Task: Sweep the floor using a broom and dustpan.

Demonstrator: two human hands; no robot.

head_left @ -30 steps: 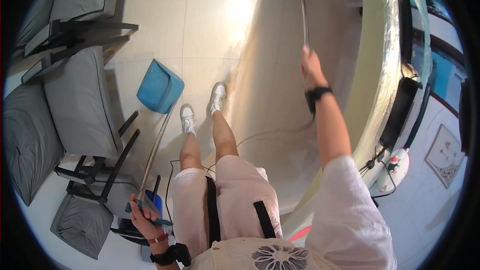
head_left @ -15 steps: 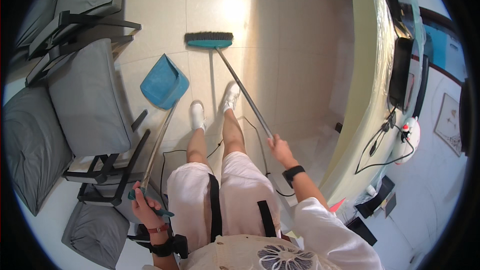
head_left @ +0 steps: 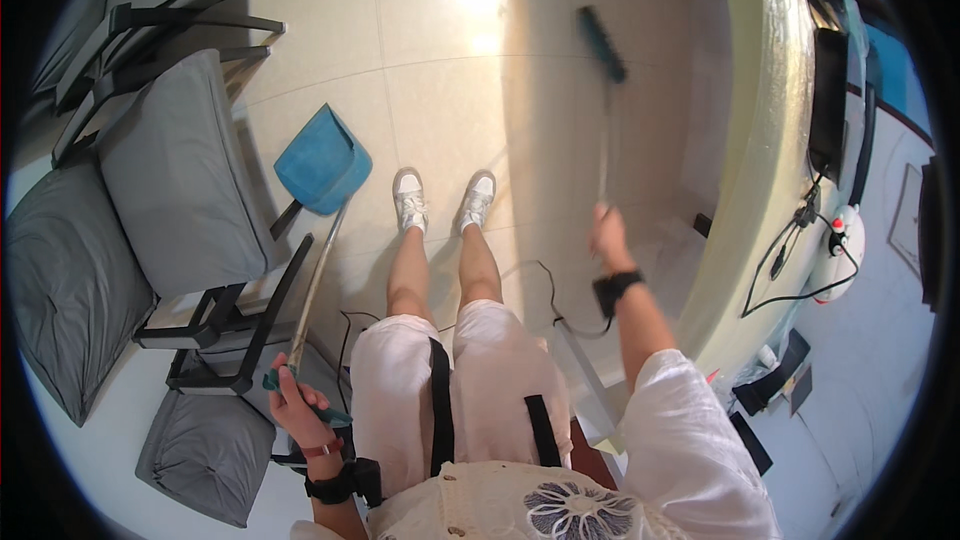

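Observation:
My right hand is closed round the handle of a broom. The broom's teal head with dark bristles is out over the shaded floor at the right, slightly blurred. In my left hand is the teal grip of a long-handled dustpan; its blue pan lies on the floor ahead of my left foot, its pole slanting back toward me. The pan's inside shows no clear contents.
Grey cushioned chairs with black arms line the left side. A table with a pale yellow cover runs along the right, carrying black devices and cables. A dark cable lies on the tiled floor near my legs.
The broom has swung from in front of my feet to the right and turned lengthwise. My right hand moved right and forward. My feet now stand side by side. The dustpan has barely moved.

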